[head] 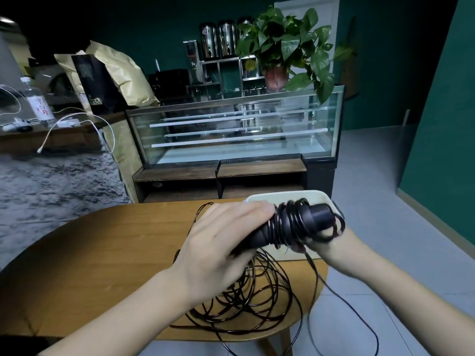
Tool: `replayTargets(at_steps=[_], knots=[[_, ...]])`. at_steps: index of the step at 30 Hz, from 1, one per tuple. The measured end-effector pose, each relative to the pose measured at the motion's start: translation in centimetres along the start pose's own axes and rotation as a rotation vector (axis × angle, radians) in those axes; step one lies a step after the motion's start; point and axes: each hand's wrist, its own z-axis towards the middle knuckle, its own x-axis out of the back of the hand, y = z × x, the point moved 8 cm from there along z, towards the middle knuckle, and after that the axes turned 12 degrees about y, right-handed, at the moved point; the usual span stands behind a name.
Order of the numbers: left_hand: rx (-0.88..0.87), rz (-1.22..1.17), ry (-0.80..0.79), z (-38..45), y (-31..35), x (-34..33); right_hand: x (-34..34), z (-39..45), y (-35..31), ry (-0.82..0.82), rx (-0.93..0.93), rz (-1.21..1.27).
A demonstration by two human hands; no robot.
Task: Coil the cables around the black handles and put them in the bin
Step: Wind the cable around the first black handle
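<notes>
My left hand [221,242] grips the lower end of a black handle [317,214], held tilted above the wooden table [102,253]. Several turns of thin black cable [285,224] are wound round the middle of the handle. My right hand [316,242] is mostly hidden under the handle and pinches the cable where it leaves the coil. The loose part of the cable [246,301] lies in tangled loops on the table and hangs over its right edge. A white bin [290,196] stands at the table's far edge, right behind the handle.
A glass display case [231,129] on a wooden base stands beyond the table, with a potted plant [282,47] on top. To the left are a counter with paper bags [108,78], a bottle [38,101] and a white cord [77,124]. Grey floor lies to the right.
</notes>
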Motion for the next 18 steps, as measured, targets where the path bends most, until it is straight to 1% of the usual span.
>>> replayTargets(at_steps=[1,2,4,6,9,12,15,18], knots=[[0.058,0.026,0.012,0.1,-0.5,0.0,-0.7,-0.7,0.6,0.026,-0.041,-0.006],[0.121,0.063,0.016,0.3,-1.1,0.0,-1.4,-1.3,0.9,0.036,-0.058,-0.065],[0.242,0.133,0.002,0.6,-2.5,-0.2,-2.9,-2.5,0.6,0.006,-0.010,-0.261],[0.300,0.184,-0.057,0.5,-3.5,-0.6,-3.6,-3.3,-0.7,-0.007,0.061,-0.410],[0.316,0.261,-0.196,0.1,-4.2,-1.6,-3.4,-3.6,-2.5,0.023,0.073,-0.465],[0.302,0.333,-0.295,-0.3,-4.3,-2.2,-2.8,-3.5,-4.0,0.037,0.070,-0.559],[0.261,0.364,-0.372,-0.8,-4.2,-2.5,-1.6,-3.1,-5.7,0.074,0.167,-0.709],[0.308,0.338,-0.417,-1.4,-4.4,-2.5,0.0,-2.3,-7.7,0.140,0.286,-0.892]])
